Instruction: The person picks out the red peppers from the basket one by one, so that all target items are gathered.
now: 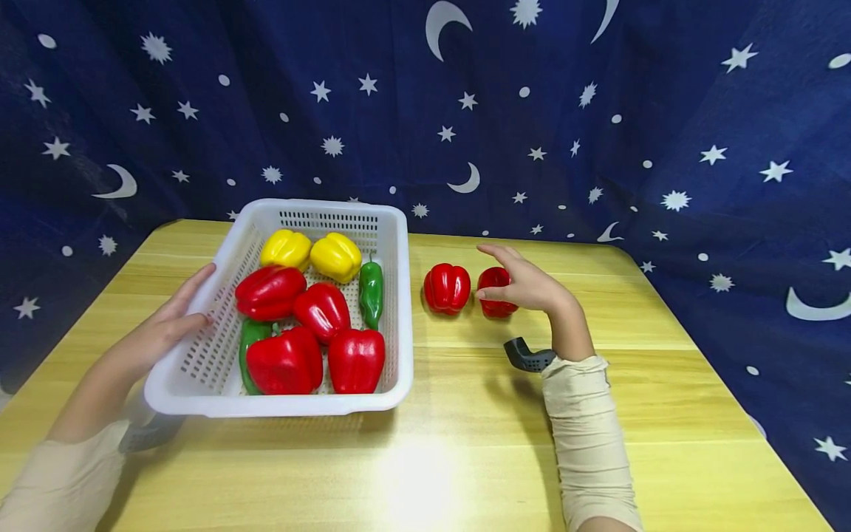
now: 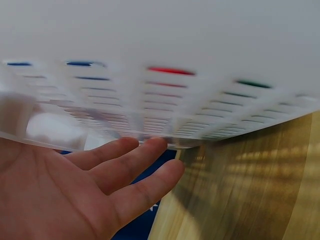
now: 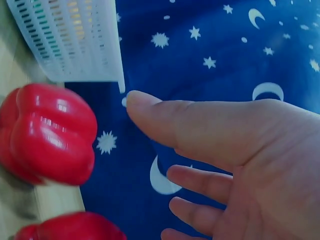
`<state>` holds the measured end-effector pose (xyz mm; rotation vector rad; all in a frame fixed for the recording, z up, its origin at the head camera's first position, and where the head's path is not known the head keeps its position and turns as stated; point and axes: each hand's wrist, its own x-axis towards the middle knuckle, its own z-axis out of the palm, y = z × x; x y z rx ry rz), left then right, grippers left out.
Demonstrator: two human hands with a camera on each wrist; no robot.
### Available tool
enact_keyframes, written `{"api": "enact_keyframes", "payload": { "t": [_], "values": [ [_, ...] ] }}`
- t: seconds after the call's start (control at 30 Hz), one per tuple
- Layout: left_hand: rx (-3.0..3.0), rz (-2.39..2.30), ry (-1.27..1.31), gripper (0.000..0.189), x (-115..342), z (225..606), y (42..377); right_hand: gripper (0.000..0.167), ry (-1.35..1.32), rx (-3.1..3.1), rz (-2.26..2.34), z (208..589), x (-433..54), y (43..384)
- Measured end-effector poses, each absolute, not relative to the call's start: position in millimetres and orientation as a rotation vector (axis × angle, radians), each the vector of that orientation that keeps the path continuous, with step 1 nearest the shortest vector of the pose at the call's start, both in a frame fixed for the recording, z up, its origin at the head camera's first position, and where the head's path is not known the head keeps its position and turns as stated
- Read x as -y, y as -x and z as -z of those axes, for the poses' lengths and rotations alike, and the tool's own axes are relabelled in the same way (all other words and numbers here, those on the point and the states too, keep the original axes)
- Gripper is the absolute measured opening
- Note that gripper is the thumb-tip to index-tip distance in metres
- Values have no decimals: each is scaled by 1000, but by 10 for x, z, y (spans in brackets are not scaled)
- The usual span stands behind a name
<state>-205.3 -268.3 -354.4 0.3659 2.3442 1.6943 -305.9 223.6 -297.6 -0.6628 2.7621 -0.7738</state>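
A white slotted plastic basket (image 1: 279, 405) holds several red bell peppers (image 1: 357, 360), two yellow bell peppers (image 1: 286, 250) and two long green peppers (image 1: 371, 294). My left hand (image 1: 156, 336) grips the basket's left side, its thumb over the rim. In the left wrist view, fingers (image 2: 145, 197) spread along the outside of the slotted wall. To the right of the basket, two more red bell peppers (image 1: 447, 288) are on the table. Over the farther right red pepper (image 1: 495, 304), my right hand (image 1: 532, 284) spreads its thumb and fingers, partly hiding it; nothing is held.
The light wooden table (image 1: 479, 436) ends at a dark blue curtain (image 1: 399, 111) with white moons and stars. A black device (image 1: 528, 356) sits at the right wrist. Beneath the basket's front edge lies a shadow on the tabletop.
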Motion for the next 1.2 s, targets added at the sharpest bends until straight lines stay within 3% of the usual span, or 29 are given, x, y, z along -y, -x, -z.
{"api": "enact_keyframes", "payload": {
  "t": [1.2],
  "values": [
    [-2296,-1755,-360,74,2684,3531,2081,78,876,-2701,906,2827,-1397,2969]
  ]
}}
